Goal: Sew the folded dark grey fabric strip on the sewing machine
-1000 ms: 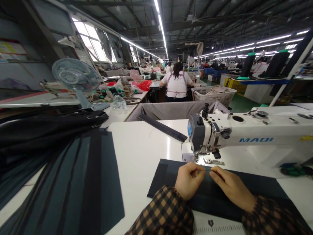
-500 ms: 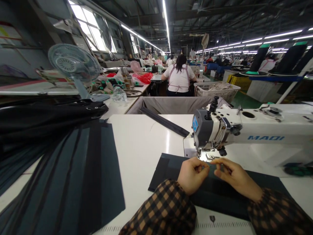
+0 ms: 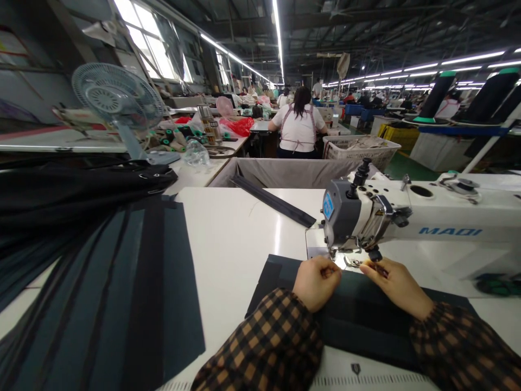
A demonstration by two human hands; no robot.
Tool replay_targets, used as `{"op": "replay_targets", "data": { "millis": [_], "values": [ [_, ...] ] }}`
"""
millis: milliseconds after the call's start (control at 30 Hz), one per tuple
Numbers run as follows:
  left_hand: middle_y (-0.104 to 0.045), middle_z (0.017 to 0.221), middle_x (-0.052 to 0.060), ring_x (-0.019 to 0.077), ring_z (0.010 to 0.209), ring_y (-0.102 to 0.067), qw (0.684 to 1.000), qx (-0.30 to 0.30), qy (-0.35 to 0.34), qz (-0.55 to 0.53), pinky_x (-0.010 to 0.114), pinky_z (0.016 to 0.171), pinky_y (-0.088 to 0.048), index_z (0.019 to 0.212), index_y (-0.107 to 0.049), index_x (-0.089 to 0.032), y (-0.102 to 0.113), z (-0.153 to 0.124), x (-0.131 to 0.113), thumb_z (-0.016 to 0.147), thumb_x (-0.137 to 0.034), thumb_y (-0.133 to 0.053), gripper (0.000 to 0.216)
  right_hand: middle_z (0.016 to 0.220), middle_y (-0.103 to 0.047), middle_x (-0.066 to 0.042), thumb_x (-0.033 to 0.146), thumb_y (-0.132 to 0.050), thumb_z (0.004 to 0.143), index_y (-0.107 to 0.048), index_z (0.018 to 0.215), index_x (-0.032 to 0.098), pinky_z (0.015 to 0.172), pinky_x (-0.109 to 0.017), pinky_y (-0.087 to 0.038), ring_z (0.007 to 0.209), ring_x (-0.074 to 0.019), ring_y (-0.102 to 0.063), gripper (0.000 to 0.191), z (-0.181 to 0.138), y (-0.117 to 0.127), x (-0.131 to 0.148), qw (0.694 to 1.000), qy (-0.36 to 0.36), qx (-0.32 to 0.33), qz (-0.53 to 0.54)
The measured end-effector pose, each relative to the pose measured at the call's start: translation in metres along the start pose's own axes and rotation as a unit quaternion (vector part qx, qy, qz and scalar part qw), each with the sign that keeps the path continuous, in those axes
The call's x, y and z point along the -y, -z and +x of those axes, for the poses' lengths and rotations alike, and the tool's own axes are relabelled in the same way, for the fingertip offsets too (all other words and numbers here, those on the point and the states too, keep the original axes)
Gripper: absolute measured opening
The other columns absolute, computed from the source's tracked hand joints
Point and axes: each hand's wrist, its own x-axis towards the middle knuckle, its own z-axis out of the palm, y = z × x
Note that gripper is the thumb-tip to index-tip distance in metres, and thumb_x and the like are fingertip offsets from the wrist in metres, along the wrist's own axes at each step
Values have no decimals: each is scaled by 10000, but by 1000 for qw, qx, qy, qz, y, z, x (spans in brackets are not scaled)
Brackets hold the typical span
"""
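A dark fabric piece [image 3: 358,320] lies on the white table in front of a white sewing machine [image 3: 407,220]. My left hand [image 3: 316,282] is curled, pinching the fabric's far edge just before the presser foot [image 3: 353,262]. My right hand [image 3: 394,285] pinches the same edge a little to the right, fingertips close under the needle area. Both wrists wear plaid sleeves.
A stack of dark fabric panels [image 3: 106,293] covers the table's left side. A black strip [image 3: 273,201] lies at the far edge by a grey cloth bin [image 3: 285,172]. A desk fan [image 3: 118,103] stands at the left. A person in white [image 3: 299,130] sits ahead with their back turned.
Both hands have slid the fabric edge forward, closer under the machine's presser foot. The view has shifted slightly left and down.
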Motion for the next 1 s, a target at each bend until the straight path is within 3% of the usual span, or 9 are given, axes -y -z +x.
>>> {"op": "replay_targets", "data": {
  "millis": [167,300,467,567,667,1000],
  "values": [
    [-550,639,-1,92,558,-468,1000,0,-12,-18,209,548,-370,715,-652,-167,-3,0,-2,712,-230,-534,133,733,-582,0,496,-441,796,-597,882,205,557,-246,-379,616,-130,-490,341,-2,0,13,999,6,36,21],
    [-526,642,-5,86,570,-465,999,9,-34,-38,197,550,-368,716,-637,-163,-4,-2,-4,727,-213,-535,114,650,-531,14,481,-429,808,-579,768,196,568,-251,-370,599,-126,-470,324,1,-9,24,998,22,50,31],
    [-528,668,6,93,597,-468,998,-8,-42,-47,204,578,-375,712,-628,-152,-5,-1,-3,743,-212,-532,118,687,-532,-6,506,-385,821,-545,778,191,578,-266,-366,622,-142,-478,356,-2,0,9,999,3,36,17],
    [-539,689,15,100,621,-466,997,-15,-30,-73,213,599,-375,715,-626,-147,-5,1,-2,749,-228,-536,125,649,-537,24,535,-445,784,-545,860,235,570,-278,-339,602,-149,-493,326,-9,11,1,997,-18,77,-24],
    [-535,691,17,105,636,-456,993,-4,-18,-116,219,605,-371,728,-619,-141,-6,2,-2,755,-255,-542,141,722,-561,37,520,-379,826,-500,923,262,641,-291,-346,678,-151,-527,301,-14,14,4,993,-24,106,-49],
    [-507,676,11,95,616,-438,989,15,-27,-146,214,578,-358,741,-635,-127,-6,-2,-3,738,-257,-572,145,637,-458,25,466,-398,838,-509,824,209,585,-270,-343,595,-125,-441,281,-10,-9,21,997,25,53,40]
  ]
}}
